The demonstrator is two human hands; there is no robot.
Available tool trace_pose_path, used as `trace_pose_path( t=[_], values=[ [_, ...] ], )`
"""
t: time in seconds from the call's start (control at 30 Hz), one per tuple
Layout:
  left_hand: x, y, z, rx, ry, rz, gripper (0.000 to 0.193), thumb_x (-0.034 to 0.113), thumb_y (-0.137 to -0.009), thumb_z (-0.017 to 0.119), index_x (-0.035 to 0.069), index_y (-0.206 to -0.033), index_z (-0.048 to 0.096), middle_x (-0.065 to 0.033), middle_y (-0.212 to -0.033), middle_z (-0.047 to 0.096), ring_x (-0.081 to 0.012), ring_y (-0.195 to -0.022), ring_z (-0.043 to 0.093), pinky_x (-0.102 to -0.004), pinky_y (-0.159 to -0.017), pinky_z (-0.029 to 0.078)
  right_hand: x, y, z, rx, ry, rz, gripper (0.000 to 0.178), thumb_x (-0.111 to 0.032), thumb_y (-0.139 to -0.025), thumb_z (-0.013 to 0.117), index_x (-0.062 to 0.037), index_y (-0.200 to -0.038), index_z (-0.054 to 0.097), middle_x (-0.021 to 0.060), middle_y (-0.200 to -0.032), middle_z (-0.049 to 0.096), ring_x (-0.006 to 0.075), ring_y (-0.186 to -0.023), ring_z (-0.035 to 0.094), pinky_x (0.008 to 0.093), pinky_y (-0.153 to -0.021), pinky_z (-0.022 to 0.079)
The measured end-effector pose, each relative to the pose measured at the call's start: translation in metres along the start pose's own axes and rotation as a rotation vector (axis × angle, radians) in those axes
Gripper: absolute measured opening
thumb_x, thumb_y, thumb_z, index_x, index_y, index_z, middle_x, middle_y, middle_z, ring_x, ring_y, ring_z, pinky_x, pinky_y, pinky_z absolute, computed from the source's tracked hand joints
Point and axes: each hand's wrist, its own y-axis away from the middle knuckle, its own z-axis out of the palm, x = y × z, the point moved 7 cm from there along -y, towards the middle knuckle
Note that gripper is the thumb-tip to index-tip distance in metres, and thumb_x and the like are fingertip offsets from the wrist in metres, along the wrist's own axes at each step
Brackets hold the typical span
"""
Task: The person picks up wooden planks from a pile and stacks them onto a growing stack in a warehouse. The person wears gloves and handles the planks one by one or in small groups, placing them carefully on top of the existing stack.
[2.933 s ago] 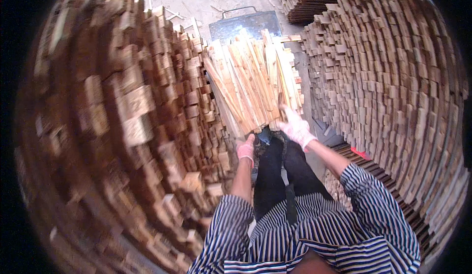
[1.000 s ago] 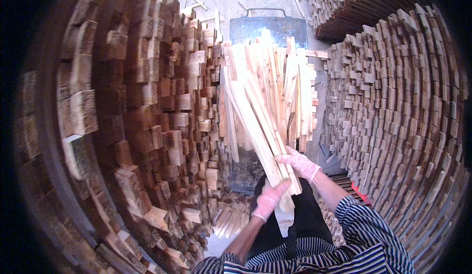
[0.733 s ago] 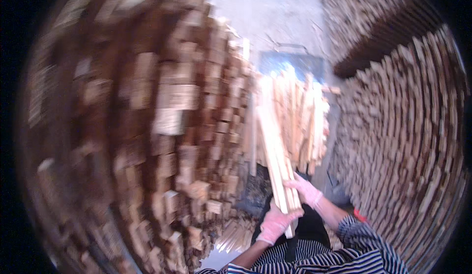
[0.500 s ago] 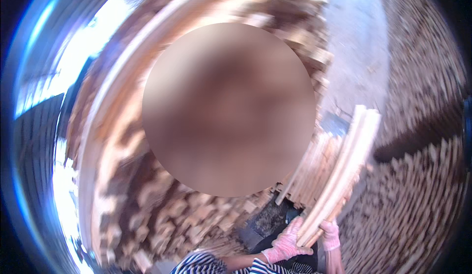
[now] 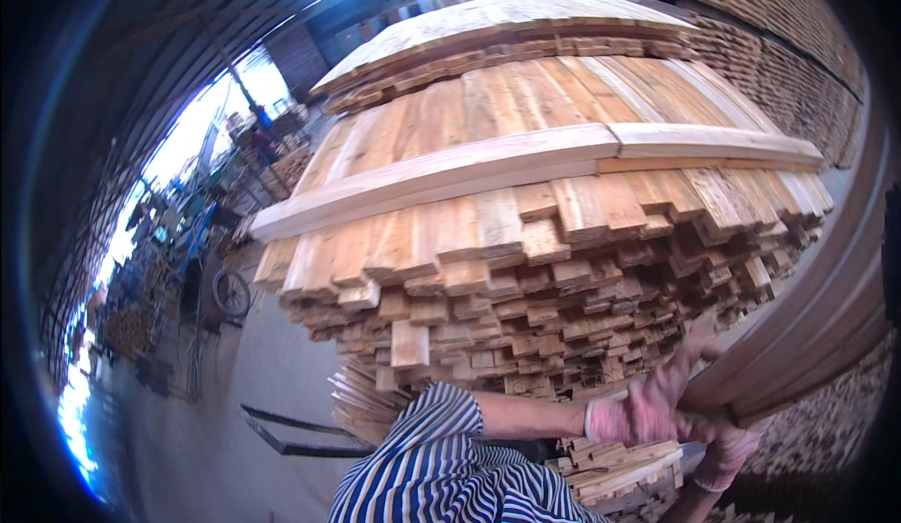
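A bundle of long wooden boards (image 5: 809,309), dark in the shade, rises tilted toward the upper right, with its lower end between my two hands. My left hand (image 5: 648,408), in a pinkish work glove, grips the bundle's near left side by that end, one or more fingers stretched up along it. Under the lower end, my right hand (image 5: 728,455) in a similar glove closes round the boards, its fingers partly hidden. Both hands are a little blurred. Just beyond my left hand stands a big stack of sawn boards (image 5: 413,241) with uneven ends.
Two pale crosspieces (image 5: 450,168) lie end to end across the stack, and another layer of boards (image 5: 507,21) rests farther back. Tall timber piles (image 5: 751,30) line the right. A dark metal frame (image 5: 300,446) sits low at left, below a wheel (image 5: 231,293).
My view has swung up and left, bringing the big stack into sharper sight. The bundle has moved to the right edge and looks nearer, still held in both hands.
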Motion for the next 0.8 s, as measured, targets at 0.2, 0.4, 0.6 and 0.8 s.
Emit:
trace_pose_path(
  t=[0.2,0.4,0.6,0.8],
  values=[
    [0.145,-0.128,-0.078,-0.027,0.035,0.068,0.077,0.029,-0.083,0.073,0.002,-0.143,0.033,-0.0157,-0.134,0.050,-0.0286,-0.124,0.050,-0.0385,-0.104,0.044,-0.139,-0.043,0.130,-0.402,-0.232,0.073,0.106,-0.008,-0.056,0.083,-0.0030,-0.148,0.032,0.0099,-0.132,0.051,0.0226,-0.118,0.052,0.0386,-0.102,0.045],
    [0.269,-0.173,-0.157,0.195,-0.682,0.524,0.054,0.011,-0.086,0.062,-0.001,-0.136,0.047,-0.0197,-0.127,0.056,-0.0341,-0.115,0.055,-0.0412,-0.096,0.049,-0.262,-0.092,0.223,-0.659,-0.240,-0.318,0.089,-0.033,-0.073,0.076,0.0001,-0.146,0.035,0.0163,-0.134,0.053,0.0262,-0.120,0.056,0.0385,-0.104,0.046],
    [0.313,-0.253,-0.237,0.193,-0.694,0.539,0.047,0.011,-0.089,0.060,0.000,-0.133,0.049,-0.0173,-0.126,0.057,-0.0284,-0.111,0.058,-0.0369,-0.093,0.050,-0.331,-0.151,0.305,-0.603,-0.227,-0.403,0.059,-0.031,-0.089,0.064,-0.0017,-0.136,0.044,0.0167,-0.128,0.054,0.0251,-0.111,0.059,0.0362,-0.095,0.049],
    [0.314,-0.311,-0.277,0.147,-0.724,0.543,0.039,0.011,-0.093,0.059,0.001,-0.130,0.051,-0.0150,-0.125,0.059,-0.0226,-0.106,0.060,-0.0327,-0.090,0.052,-0.328,-0.235,0.407,-1.023,-0.324,-0.565,0.073,-0.039,-0.088,0.069,-0.0041,-0.145,0.039,0.0146,-0.131,0.055,0.0231,-0.120,0.057,0.0381,-0.105,0.045]
  ],
)
